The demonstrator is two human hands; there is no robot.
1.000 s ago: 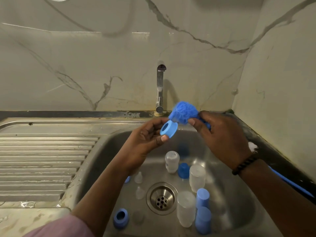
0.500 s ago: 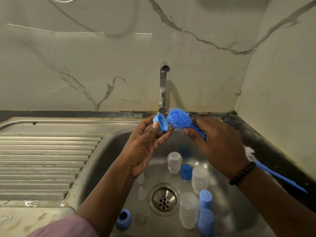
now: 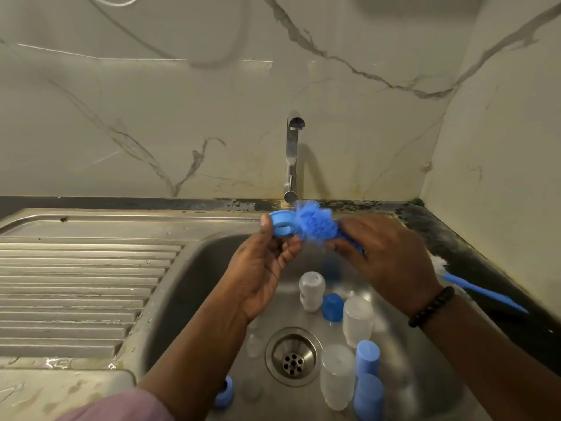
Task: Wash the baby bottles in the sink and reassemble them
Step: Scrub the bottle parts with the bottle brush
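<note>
My left hand (image 3: 263, 268) pinches a blue bottle ring (image 3: 281, 226) above the sink (image 3: 188, 287). My right hand (image 3: 385, 262) grips a blue bottle brush; its bristle head (image 3: 315, 224) presses against the ring, and its handle (image 3: 482, 294) sticks out to the right past my wrist. In the basin stand clear bottle bodies (image 3: 312, 290) (image 3: 357, 320) (image 3: 337, 376), blue caps (image 3: 332, 306) (image 3: 367, 361) (image 3: 368, 396), another blue ring (image 3: 224, 391) and small clear teats (image 3: 254, 344), around the drain (image 3: 293, 357).
The tap (image 3: 292, 156) rises at the back of the sink; no water shows. A ribbed steel draining board (image 3: 76, 293) lies to the left. Marble wall behind and on the right; a dark counter edge (image 3: 455, 247) runs along the right side.
Both hands have risen toward the tap. The ring has turned in my left hand and the brush head has moved against it.
</note>
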